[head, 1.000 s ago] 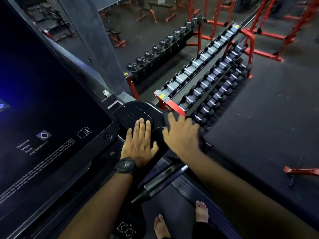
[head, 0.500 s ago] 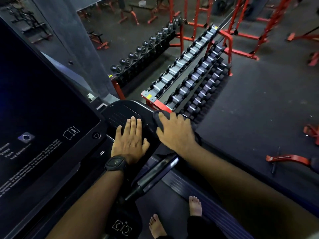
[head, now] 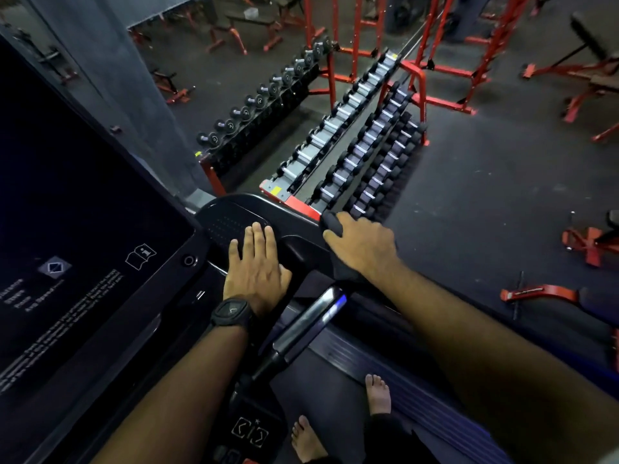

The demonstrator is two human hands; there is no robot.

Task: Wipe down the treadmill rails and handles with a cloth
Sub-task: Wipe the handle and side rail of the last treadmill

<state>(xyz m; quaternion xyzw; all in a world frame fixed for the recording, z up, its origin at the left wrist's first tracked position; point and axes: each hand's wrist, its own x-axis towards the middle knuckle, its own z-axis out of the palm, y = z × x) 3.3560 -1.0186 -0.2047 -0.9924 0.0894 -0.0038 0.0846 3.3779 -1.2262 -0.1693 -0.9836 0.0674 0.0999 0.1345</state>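
Two hands are on the treadmill (head: 335,390): my left hand (head: 256,266) lies flat on the black side tray (head: 227,219), fingers straight, holding nothing, & my right hand (head: 363,246) has its fingers bent over the dark cloth (head: 331,226), pressing it on the right rail (head: 298,212). I think I'm mid-wipe on that rail. Next I'd slide the cloth along it w/ a firm push so it won't slip off, then do the shiny handle bar (head: 308,323).

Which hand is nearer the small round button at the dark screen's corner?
Left. The left hand lies flat just right of the small round button; the right hand grips the dark grey cloth farther right.
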